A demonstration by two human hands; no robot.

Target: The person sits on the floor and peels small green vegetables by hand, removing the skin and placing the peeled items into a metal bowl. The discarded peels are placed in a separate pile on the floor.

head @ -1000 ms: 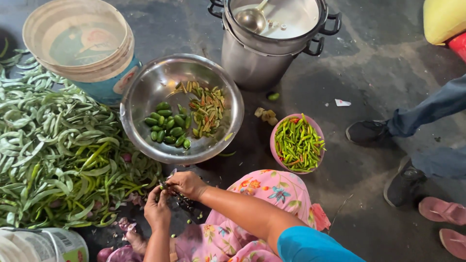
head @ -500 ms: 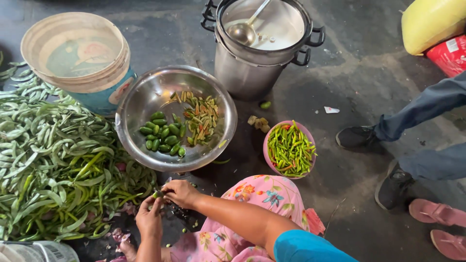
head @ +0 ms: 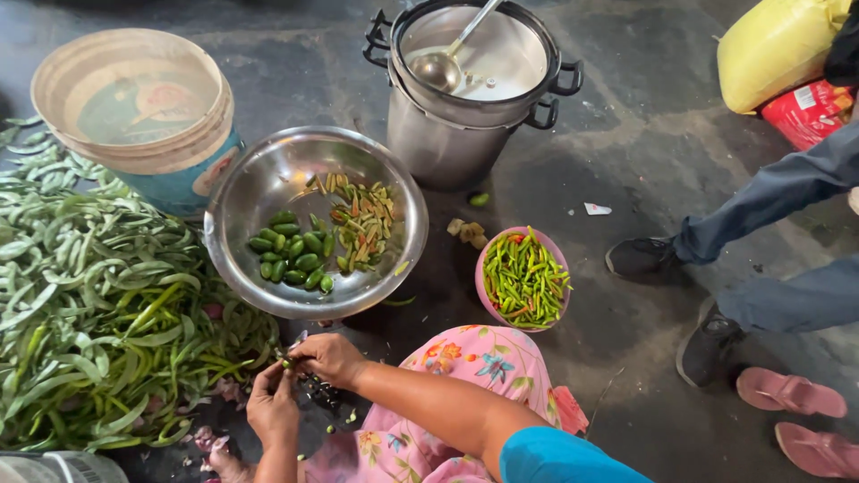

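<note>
My left hand (head: 271, 408) and my right hand (head: 329, 358) meet low in the view, just below the steel bowl (head: 259, 174). Both pinch one small green vegetable (head: 286, 362) between the fingertips. A thin pale blade tip (head: 300, 338) shows just above the right fingers; which hand grips it I cannot tell. The bowl holds whole small green gourds (head: 291, 253) and a heap of cut strips (head: 362, 224). Dark trimmings (head: 318, 391) lie on the floor under my hands.
A big pile of flat green beans (head: 98, 313) fills the left. Stacked buckets (head: 134, 98) stand behind it. A steel pot with a ladle (head: 474, 80) is at the top, a pink bowl of green chillies (head: 523, 277) to the right. Another person's legs and shoes (head: 716, 259) stand far right, beside pink sandals (head: 787, 394).
My hands have stayed together at the bean pile's edge, working the small green vegetable. The view has drifted, so the bowl and pot sit slightly differently in frame.
</note>
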